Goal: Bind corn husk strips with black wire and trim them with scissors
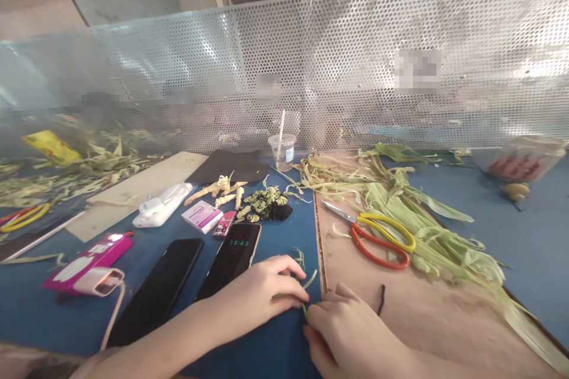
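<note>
Your left hand (262, 293) and right hand (344, 331) both pinch a thin green leaf strip (304, 278) between closed fingertips, low over the blue table (275, 349), beside the wooden board (400, 308) and scissors (377, 234).

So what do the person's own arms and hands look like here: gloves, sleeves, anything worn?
Both are bare: the left hand and right hand wear no gloves, and no ring or watch shows. The left forearm is uncovered down to the bottom-left corner, where a dark patterned edge, possibly a sleeve, shows. The right arm leaves the frame past the wrist.
</note>
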### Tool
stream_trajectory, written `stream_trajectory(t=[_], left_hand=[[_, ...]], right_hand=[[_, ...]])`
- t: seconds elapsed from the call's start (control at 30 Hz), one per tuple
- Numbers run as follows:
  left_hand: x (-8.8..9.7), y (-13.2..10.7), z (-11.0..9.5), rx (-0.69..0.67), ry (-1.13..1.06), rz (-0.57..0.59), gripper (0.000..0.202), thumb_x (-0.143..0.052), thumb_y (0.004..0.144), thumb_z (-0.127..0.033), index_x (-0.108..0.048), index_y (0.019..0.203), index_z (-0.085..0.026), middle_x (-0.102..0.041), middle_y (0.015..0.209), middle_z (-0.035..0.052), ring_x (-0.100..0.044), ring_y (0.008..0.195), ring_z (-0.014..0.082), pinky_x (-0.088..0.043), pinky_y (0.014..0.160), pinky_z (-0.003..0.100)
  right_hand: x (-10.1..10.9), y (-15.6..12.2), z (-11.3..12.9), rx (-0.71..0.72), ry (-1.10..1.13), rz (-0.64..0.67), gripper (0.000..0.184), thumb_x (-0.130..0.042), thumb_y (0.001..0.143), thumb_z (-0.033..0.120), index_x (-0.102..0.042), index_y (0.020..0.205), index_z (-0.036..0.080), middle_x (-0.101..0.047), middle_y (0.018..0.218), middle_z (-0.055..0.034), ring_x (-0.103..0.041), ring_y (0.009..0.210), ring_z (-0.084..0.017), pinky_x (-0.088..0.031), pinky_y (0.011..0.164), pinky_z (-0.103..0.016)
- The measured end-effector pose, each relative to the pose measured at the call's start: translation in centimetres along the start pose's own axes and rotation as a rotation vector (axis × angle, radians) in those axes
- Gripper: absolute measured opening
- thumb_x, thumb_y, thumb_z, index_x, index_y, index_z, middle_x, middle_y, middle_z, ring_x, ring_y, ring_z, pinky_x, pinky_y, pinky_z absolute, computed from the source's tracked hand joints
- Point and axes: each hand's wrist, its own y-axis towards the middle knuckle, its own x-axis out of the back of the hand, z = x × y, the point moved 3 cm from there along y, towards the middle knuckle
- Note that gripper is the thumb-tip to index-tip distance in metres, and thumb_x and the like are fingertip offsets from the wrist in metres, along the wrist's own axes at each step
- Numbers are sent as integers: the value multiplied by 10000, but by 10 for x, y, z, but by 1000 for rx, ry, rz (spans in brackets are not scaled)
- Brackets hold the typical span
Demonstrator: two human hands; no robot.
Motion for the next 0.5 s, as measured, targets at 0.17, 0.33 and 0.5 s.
stream_trajectory(t=[0.17,0.33,0.5], left_hand=[[0,1,2,0,-13,-5,174,-580,795,-199,-698,915,-244,-595,1034,24,-593,904,148,-457,842,242],[-2,2,3,4,-9,-18,177,-575,797,-194,-700,916,-235,-602,1005,30,-597,880,147,-465,825,242],[-5,1,4,4,9,-38,187,-573,799,-184,-698,928,-235,-602,998,34,-592,873,141,-470,818,239]], right_hand=[[0,0,0,5,-11,-6,144,-441,747,181,-579,711,162,-671,732,-29,-609,681,-166,-341,692,-281],[-2,0,3,28,-13,-65,136,-452,736,168,-576,682,162,-666,696,-21,-596,634,-149,-322,657,-276],[-3,1,6,40,-9,-106,138,-450,742,174,-561,660,165,-654,670,-7,-580,609,-142,-308,634,-276]])
